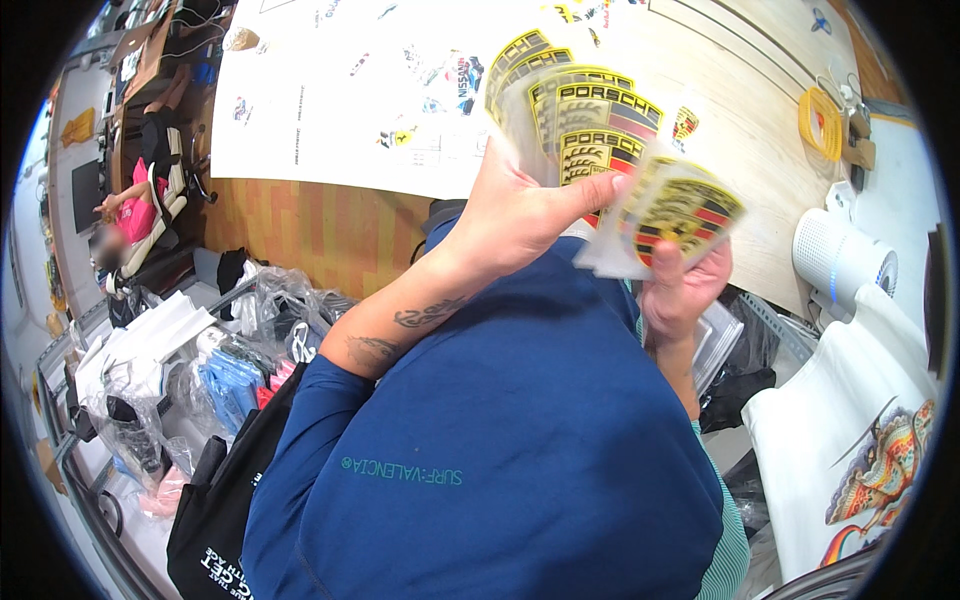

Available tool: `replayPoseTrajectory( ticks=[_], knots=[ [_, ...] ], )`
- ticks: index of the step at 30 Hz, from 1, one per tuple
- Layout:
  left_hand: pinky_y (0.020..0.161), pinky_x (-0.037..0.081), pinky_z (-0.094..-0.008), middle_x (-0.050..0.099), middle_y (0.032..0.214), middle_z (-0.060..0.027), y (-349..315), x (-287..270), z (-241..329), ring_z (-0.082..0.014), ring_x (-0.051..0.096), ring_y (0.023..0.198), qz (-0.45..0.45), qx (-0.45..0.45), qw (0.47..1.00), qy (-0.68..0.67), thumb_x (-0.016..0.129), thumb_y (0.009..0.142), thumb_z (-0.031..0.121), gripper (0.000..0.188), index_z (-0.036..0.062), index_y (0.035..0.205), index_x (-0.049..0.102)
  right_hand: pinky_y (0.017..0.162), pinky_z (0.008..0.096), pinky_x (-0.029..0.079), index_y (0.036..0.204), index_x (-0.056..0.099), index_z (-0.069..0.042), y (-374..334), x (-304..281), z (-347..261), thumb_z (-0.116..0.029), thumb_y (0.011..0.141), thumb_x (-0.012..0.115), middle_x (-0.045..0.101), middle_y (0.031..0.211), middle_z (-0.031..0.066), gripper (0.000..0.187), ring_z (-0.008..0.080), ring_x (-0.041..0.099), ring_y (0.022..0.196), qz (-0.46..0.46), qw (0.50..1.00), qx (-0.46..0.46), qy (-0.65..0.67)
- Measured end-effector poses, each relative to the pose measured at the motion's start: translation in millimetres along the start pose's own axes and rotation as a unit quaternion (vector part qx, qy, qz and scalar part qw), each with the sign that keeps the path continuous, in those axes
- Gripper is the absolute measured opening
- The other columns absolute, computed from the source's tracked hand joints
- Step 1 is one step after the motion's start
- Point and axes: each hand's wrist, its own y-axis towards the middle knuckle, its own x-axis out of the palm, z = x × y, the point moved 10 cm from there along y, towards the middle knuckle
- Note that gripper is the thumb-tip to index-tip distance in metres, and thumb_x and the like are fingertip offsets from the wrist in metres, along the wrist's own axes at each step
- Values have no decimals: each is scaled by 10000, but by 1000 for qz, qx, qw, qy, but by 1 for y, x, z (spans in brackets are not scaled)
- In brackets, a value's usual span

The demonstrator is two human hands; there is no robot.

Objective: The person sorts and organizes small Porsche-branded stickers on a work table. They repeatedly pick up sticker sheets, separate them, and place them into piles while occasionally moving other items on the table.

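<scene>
My left hand [525,210] is closed around a fan of shield-shaped crest transfers [610,105], black, yellow and red on translucent film, with its thumb laid across them. In my right hand [688,285] is a smaller stack of similar crest transfers [690,212], its thumb pressing the front film. This stack overlaps the right side of the fan, and the two hands are close together over the table's near edge. Behind them, a small loose crest sticker [685,125] lies on the pale wooden table [735,75].
A large white printed sheet [320,90] covers the table's left part. To the right are a yellow ring-shaped roll [820,123], a white cylindrical device [840,250] and white printed fabric [800,430]. Bagged garments [225,385] fill a rack at left; a person in pink [130,210] sits beyond.
</scene>
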Motion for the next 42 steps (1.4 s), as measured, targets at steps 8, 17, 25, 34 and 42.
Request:
replayPoseTrajectory(
  ticks=[8,17,25,34,42],
  knots=[
    [806,539,-299,669,1054,-89,4,2,-13,-141,644,923,0,-31,999,-39,695,880,139,340,-17,1163,589,579,227,524,1102,576,21,5,1,33,-84,927,608,675,954,95,206,108,655,766,38,992,117,25],
    [880,515,-324,646,1124,-86,-2,3,-30,-156,619,1018,0,-114,975,-189,629,931,160,340,12,1230,565,650,282,583,1212,498,24,8,-4,38,-74,937,527,640,1061,123,294,155,668,859,118,966,177,149],
    [873,510,-314,648,1093,-83,-7,4,-26,-151,613,1004,-20,-84,989,-118,630,919,113,313,1,1206,572,895,334,521,1243,489,34,7,-2,36,-95,924,534,630,1141,142,347,200,637,1014,34,982,140,123],
    [798,528,-290,653,1070,-87,-2,-14,-14,-134,628,943,64,-4,996,-63,574,909,17,270,-20,1177,571,900,303,491,1206,501,51,8,-11,26,-26,903,557,622,1129,139,318,165,616,1003,87,986,96,102],
    [814,545,-320,667,1060,-100,-2,-9,-13,-167,655,945,38,6,998,-42,602,899,10,268,-20,1165,583,937,311,483,1258,446,36,12,-14,27,-18,916,558,594,1175,146,364,169,602,1038,93,984,99,111]
  ],
)
